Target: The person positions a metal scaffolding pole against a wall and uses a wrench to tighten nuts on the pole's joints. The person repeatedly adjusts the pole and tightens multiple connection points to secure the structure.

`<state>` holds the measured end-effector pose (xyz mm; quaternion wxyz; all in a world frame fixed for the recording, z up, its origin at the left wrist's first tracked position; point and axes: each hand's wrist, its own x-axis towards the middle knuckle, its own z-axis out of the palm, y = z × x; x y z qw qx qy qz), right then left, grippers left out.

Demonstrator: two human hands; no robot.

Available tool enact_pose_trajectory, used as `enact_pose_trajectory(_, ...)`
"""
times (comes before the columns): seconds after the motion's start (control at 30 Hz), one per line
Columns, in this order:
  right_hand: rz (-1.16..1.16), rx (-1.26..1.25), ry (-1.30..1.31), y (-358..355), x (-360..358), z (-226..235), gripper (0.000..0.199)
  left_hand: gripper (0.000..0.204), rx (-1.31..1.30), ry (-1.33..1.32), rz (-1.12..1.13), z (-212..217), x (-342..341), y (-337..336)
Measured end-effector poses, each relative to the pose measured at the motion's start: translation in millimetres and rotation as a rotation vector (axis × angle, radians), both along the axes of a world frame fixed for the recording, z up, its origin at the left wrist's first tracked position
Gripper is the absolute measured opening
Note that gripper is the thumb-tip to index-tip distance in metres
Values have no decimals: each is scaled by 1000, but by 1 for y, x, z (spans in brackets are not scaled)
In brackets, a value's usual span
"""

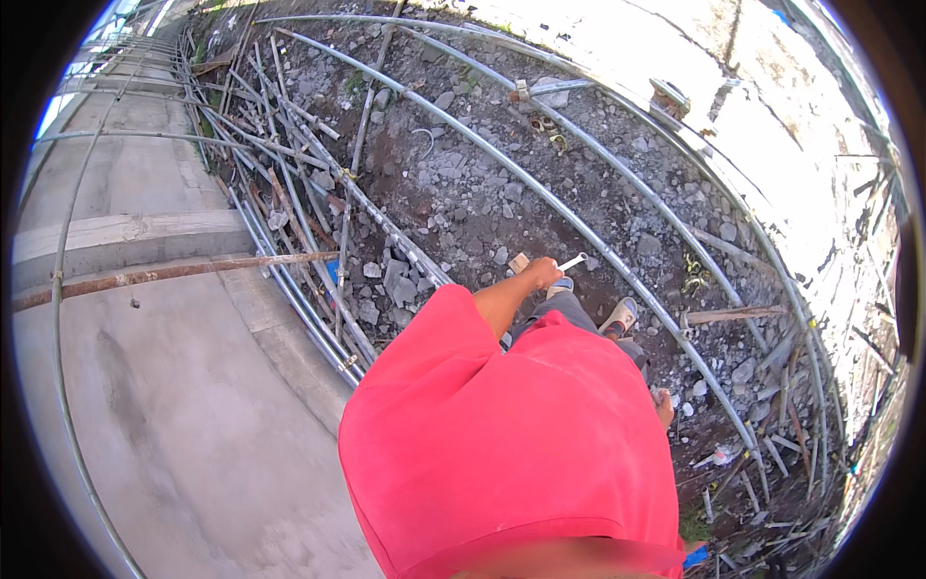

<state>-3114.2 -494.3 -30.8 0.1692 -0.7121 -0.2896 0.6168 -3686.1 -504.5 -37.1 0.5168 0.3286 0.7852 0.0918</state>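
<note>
My left hand (544,274) is closed around a metal wrench (572,262), whose pale shaft and end stick out to the right of my fist. The hand is in front of my body, above my left sandal (560,287). My right hand (665,406) hangs low by my right side, mostly behind my red shirt (511,434). Only part of it shows, and its fingers are too hidden to read. Near that hand lie grey stones and rubble (699,388). My right sandal (622,313) rests on the dirt.
A long metal pipe (540,190) crosses the rubble just ahead of my feet, with a second pipe (617,164) beyond it. Several pipes and poles (309,193) lie heaped at the left. Further left run a concrete slab (183,405) and a rusty pipe (174,278).
</note>
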Motion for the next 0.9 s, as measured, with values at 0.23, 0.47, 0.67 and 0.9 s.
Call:
enact_pose_trajectory(0.23, -115, -31, -16, -1, -31, 25, 57, 35, 3, -18, 8, -4, -6, -10)
enact_pose_trajectory(0.47, -266, -23, -73, -25, -58, 62, 50, 35, -36, -136, 41, -5, -3, -9)
enact_pose_trajectory(0.67, -305, 74, -43, 5, -78, 89, 44, 29, -78, -276, -74, 25, 28, 26)
enact_pose_trajectory(0.9, 120, -67, 364, 84, -175, 86, 66, 25, -21, -452, -302, 101, 126, 89)
